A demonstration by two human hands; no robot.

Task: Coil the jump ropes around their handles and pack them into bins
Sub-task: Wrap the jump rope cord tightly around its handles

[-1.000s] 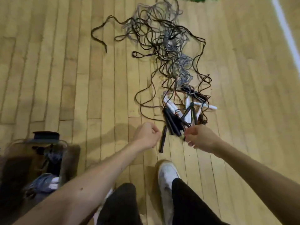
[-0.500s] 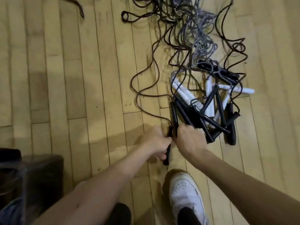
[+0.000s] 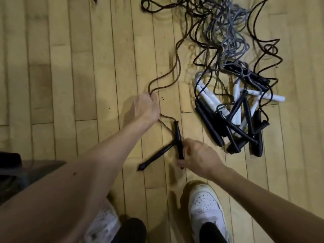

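Note:
Two black jump-rope handles (image 3: 178, 137) lie crossed in a T on the wooden floor, pulled apart from the pile. My right hand (image 3: 199, 157) grips the lower end of the upright handle. My left hand (image 3: 147, 106) holds that rope's dark cord (image 3: 168, 79), which runs up toward the tangle. The second handle (image 3: 154, 158) slants down to the left. A heap of black and white handles (image 3: 238, 120) lies to the right, with tangled black and grey ropes (image 3: 228, 32) above it.
A dark bin (image 3: 19, 174) shows at the lower left edge, partly behind my left forearm. My white shoes (image 3: 206, 206) stand on the floor below my hands. Bare floorboards stretch to the left.
Both hands were together on the handles; the left hand has since moved up and left along the cord. The two handles have been drawn left, away from the pile.

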